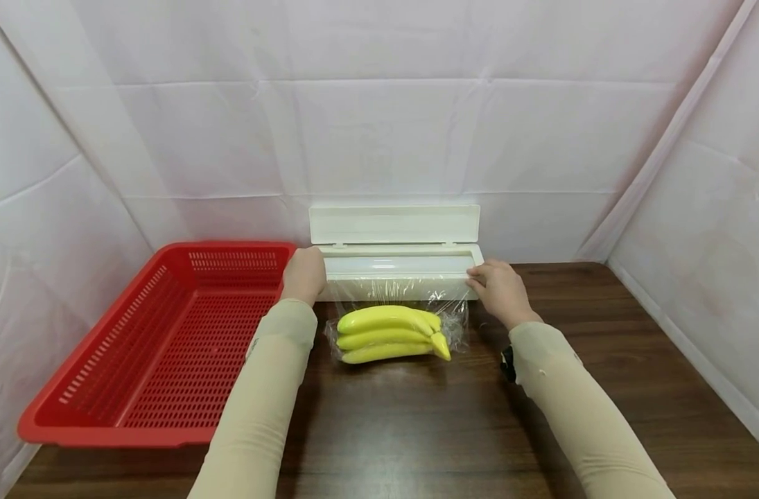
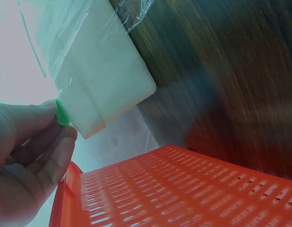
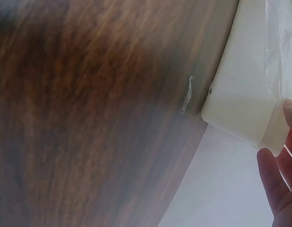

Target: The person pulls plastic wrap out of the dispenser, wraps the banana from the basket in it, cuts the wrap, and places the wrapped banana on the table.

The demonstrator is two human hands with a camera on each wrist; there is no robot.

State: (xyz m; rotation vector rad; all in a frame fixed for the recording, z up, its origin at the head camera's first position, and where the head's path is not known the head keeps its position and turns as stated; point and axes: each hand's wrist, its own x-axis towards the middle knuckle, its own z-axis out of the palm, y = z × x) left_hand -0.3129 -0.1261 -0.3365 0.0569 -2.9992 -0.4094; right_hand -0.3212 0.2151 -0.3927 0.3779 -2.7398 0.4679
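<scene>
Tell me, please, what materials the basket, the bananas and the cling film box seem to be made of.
Slotted basket: probably moulded plastic, slightly glossy red, with regular slots.
Cling film box: likely rigid plastic, smooth off-white, with rounded corners and a hinged lid.
Bananas: smooth, shiny, suggesting plastic or foam imitations; the clear film around them adds gloss, so this is uncertain.

Location type: fabric-screened work booth. White cloth panels (image 1: 379, 138) with pressed fold creases stand behind the bench (image 1: 410, 430) and along its left and right sides. The bench has a dark wood-grain top. The red plastic basket (image 1: 129, 436) and cling-film dispenser (image 1: 394, 225) on the bench are kitchen-type articles. Type of surrounding building: cannot be determined from these views.
</scene>
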